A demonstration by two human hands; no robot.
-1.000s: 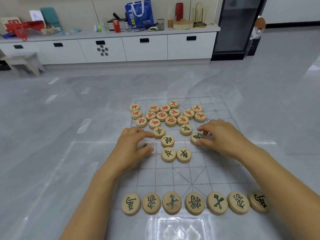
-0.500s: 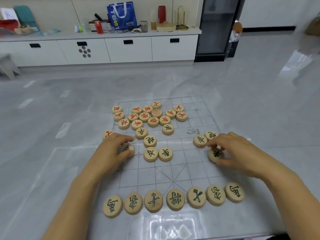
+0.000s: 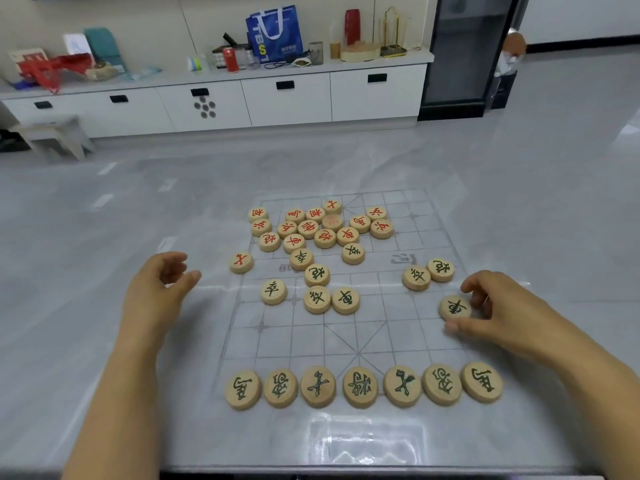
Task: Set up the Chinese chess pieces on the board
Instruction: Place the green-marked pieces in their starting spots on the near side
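The right hand [image 3: 493, 315] curls round a green-lettered piece [image 3: 455, 308] lying at the board's [image 3: 381, 317] right edge. Thumb and fingertips pinch its rim, probably to slide it to its point. The left hand [image 3: 162, 289] hangs just off the left edge, fingers loosely bent and holding nothing. The pieces are pale wooden discs with inked characters. A near row [image 3: 360, 388] of seven lines the near edge, while the red-lettered cluster [image 3: 311, 228] sits unsorted on the far half.
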